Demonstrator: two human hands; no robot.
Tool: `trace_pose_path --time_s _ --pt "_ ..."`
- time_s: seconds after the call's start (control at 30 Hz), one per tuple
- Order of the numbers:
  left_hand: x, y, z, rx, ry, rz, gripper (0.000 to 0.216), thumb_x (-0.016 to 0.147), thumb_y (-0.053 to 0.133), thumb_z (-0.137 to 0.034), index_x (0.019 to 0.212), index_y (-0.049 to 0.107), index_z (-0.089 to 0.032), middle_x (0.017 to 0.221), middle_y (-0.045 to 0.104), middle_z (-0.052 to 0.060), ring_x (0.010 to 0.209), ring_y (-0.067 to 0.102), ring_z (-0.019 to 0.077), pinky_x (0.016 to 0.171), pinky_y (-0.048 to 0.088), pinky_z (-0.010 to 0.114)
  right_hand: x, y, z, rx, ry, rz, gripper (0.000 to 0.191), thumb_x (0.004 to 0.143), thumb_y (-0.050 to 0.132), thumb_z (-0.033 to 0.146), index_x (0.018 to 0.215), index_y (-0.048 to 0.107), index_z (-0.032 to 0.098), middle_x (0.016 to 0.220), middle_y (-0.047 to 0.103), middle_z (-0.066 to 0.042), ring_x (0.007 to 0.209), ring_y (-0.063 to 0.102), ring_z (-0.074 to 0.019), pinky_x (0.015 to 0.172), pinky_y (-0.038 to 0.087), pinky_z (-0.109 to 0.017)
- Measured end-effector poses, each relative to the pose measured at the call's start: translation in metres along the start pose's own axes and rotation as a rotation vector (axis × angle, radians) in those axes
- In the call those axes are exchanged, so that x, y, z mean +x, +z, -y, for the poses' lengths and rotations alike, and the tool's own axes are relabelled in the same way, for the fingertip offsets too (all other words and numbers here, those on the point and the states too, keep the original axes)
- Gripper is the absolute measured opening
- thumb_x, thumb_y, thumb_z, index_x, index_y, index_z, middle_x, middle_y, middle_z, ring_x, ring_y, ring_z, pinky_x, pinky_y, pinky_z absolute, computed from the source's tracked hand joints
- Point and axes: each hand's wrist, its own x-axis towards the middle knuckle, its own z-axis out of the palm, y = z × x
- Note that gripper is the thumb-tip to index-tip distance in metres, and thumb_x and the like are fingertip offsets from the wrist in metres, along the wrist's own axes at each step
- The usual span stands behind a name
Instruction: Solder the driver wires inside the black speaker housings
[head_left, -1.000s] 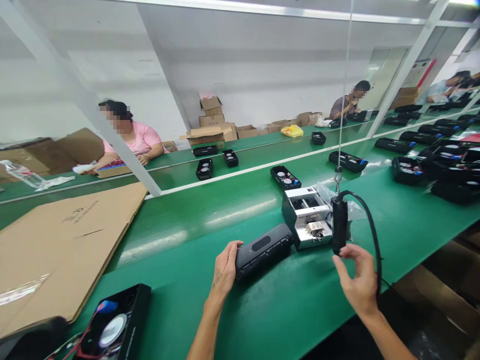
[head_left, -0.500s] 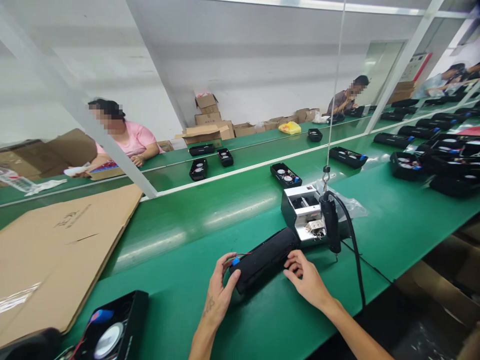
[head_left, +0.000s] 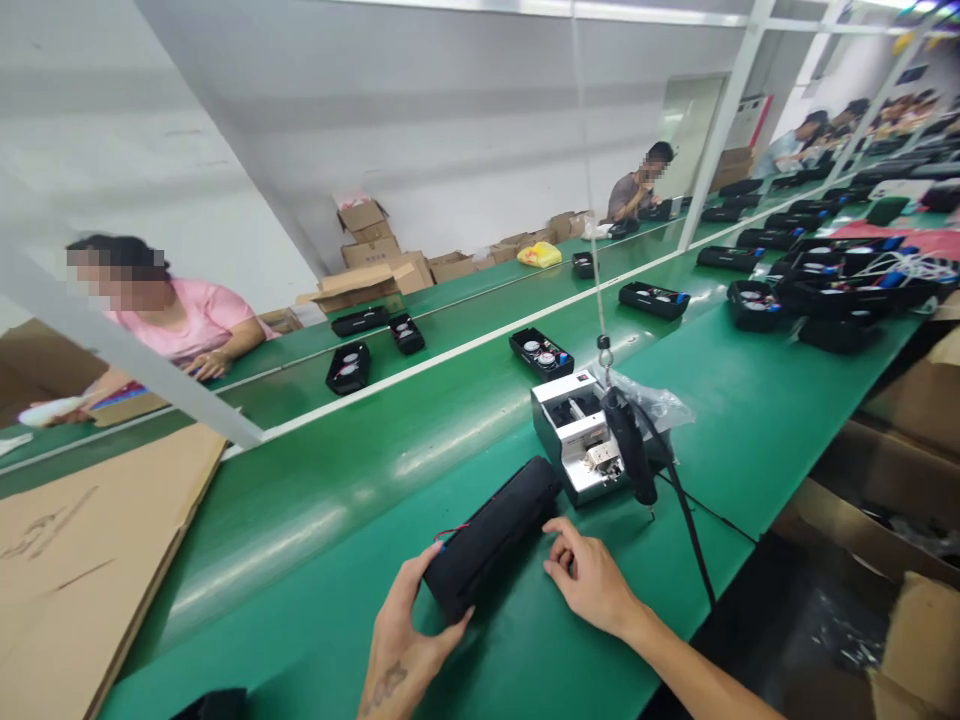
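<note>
And here's the long, matt black casing with rounded edges (head_left: 491, 540), slanting across the worktop in front of the wearer, its dark upper face plain and its far end just beside a boxy silver-and-black metal machine (head_left: 592, 430). A thin red wire (head_left: 452, 531) loops out at the near end, by a scrap of blue. On that end we have the left hand (head_left: 409, 625), thumb and fingers spread round it, gripping. Over on the other side, the right hand (head_left: 589, 580) is loosely curled, a narrow gap between index finger and thumb, close to the casing's far half; whether the fingertip touches, I can't tell.

The worktop (head_left: 337, 620) is smooth, glossy green, with streaks of light along it. A black cylindrical tool with a thin metal tip (head_left: 630, 450) hangs from a cord in front of the machine, a crumpled clear plastic bag (head_left: 660, 400) behind. Further across, an open black casing with round pale discs (head_left: 541, 353); off to the left, a big brown cardboard sheet (head_left: 112, 560).

Across the line, a person in a pink top (head_left: 202, 310) sits working, brown cardboard boxes (head_left: 367, 240) stacked against the pale wall (head_left: 450, 120).
</note>
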Motion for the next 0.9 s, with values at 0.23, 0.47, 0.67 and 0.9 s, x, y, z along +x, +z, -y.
trace_pose_path --time_s 0.23,0.47,0.67,0.9 --pt "0.153 -0.029 0.001 0.435 0.169 -0.169 0.062 0.087 0.066 -0.032 0.148 0.055 -0.022 0.127 0.065 0.012 0.125 0.059 0.0337 0.115 0.046 0.053 0.000 0.004 0.006 -0.092 0.035 -0.019 0.029 0.091 0.057 0.017 0.117 0.066 0.026 0.083 0.074 0.001 0.078 0.073 -0.0207 0.083 0.054 -0.035" --pt "0.199 -0.013 0.011 0.471 0.011 -0.204 0.048 0.078 0.065 -0.011 0.124 0.068 -0.021 0.112 0.065 0.008 0.116 0.060 0.0322 0.116 0.039 0.065 0.006 0.011 -0.010 -0.070 -0.047 -0.064 0.019 0.088 0.056 0.021 0.101 0.069 0.025 0.074 0.074 0.000 0.067 0.071 -0.0215 0.070 0.056 -0.032" --pt "0.095 -0.032 0.000 0.399 -0.024 -0.202 0.050 0.093 0.062 -0.027 0.142 0.061 -0.025 0.146 0.059 0.011 0.135 0.061 0.0271 0.116 0.051 0.046 0.000 0.007 -0.022 0.007 -0.108 -0.064 0.022 0.092 0.060 0.042 0.085 0.074 0.027 0.072 0.077 -0.002 0.061 0.072 -0.0217 0.062 0.060 -0.031" --pt "-0.139 -0.102 0.008 0.635 -0.239 -0.384 0.048 0.099 0.060 -0.046 0.145 0.064 -0.033 0.138 0.070 0.011 0.133 0.065 0.0339 0.114 0.052 0.059 0.005 0.006 -0.053 -0.040 -0.108 -0.052 0.030 0.082 0.070 0.060 0.082 0.082 0.033 0.072 0.080 -0.002 0.053 0.072 -0.0235 0.051 0.062 -0.031"
